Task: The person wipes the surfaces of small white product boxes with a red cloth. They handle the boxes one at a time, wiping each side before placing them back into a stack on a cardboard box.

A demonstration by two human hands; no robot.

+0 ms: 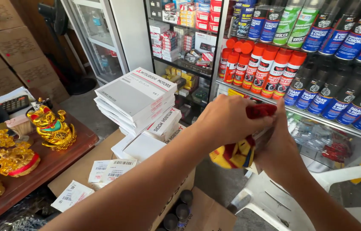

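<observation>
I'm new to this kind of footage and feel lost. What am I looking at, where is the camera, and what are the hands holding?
There is no machine here: a camera worn on a person's head looks down at their two bare hands in a shop. The left hand and right hand together grip a red and yellow packet. Below left, a stack of flat white cardboard boxes sits on a brown carton. A golden cat figurine stands on a reddish wooden table. Behind are shelves of red-capped spray cans.

Both forearms extended toward two o'clock, bare. Left hand (227, 119) fisted, knuckles up, fingers curled closed. Right hand (279, 143) pressed against it from four o'clock, fingers closed.
</observation>
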